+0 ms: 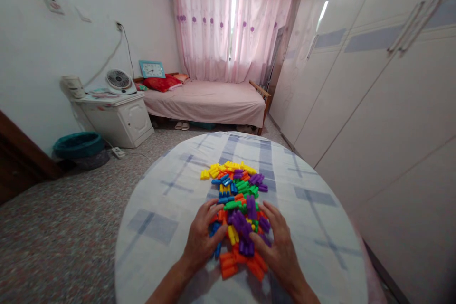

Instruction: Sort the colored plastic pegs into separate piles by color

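Observation:
A heap of small plastic pieces in several colours lies on a round table (153,247) with a checked cloth. Yellow pieces (233,166) lie at the far side, purple pieces (242,225) in the middle and orange pieces (228,266) nearest me. My left hand (204,235) rests against the left side of the heap, fingers apart, beside blue pieces (218,247). On the right side, my right hand (278,237) has its fingers spread and its thumb touching the purple pieces. Neither hand is closed around a piece.
Beyond the table stands a bed (213,99) with a pink sheet. To the left are a white cabinet (131,121) with a fan (119,80) on it and a bin (80,145) on the floor. A tall white wardrobe (374,104) lines the right.

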Motion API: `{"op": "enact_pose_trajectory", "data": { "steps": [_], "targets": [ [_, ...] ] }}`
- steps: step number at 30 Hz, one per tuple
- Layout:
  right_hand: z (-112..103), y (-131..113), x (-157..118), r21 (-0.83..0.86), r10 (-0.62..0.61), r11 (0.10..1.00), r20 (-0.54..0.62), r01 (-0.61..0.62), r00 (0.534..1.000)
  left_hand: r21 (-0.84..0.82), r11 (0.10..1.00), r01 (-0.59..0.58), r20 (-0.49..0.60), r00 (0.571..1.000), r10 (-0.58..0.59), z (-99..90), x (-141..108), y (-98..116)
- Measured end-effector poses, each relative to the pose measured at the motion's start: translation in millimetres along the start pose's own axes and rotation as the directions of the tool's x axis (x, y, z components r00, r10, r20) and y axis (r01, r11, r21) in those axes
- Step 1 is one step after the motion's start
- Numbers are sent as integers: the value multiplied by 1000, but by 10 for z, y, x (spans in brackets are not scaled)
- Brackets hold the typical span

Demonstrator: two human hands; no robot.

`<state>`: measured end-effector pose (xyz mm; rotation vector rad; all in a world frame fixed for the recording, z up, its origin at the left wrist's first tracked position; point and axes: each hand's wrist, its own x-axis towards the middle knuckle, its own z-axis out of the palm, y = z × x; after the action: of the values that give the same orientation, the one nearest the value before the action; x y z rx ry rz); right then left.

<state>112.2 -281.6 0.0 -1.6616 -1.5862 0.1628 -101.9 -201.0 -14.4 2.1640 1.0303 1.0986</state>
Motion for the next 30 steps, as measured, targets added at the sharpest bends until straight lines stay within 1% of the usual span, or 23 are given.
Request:
{"op": "enact_pose_trajectory", "data": {
  "steps": [2,4,5,7,9,12,15,19,23,27,30],
  "targets": [
    [-63,82,-220,-129,120,985,27,-116,992,149,987,54,91,993,-69,-96,-150,-73],
    [-60,156,-413,-189,220,961,76,-203,972,247,967,63,198,974,-114,-143,-286,-128],
    [-31,182,-486,-198,250,954,97,-227,963,279,959,58,237,963,-127,-142,-342,-144],
    [70,202,-570,-200,261,952,127,-233,957,313,949,36,277,953,-127,-91,-414,-152],
    [198,188,-567,-201,244,956,130,-215,961,307,952,10,287,952,-102,2,-426,-142],
    [358,144,-439,-174,212,966,108,-191,971,242,970,-25,270,962,-43,157,-353,-125],
    [445,130,-251,-95,179,981,89,-170,980,163,986,-33,209,978,-2,281,-231,-127],
    [521,164,-1,25,206,978,50,-208,977,71,997,-22,134,991,12,402,-81,-146],
    [554,155,234,162,205,968,-52,-194,977,-19,1000,-3,84,996,5,492,72,-163],
    [532,53,487,271,213,946,-97,-180,972,-96,995,-7,20,1000,9,539,298,-155],
    [529,-27,694,309,187,941,-142,-135,972,-108,994,-14,-33,999,10,540,482,-139]
  ]
}}
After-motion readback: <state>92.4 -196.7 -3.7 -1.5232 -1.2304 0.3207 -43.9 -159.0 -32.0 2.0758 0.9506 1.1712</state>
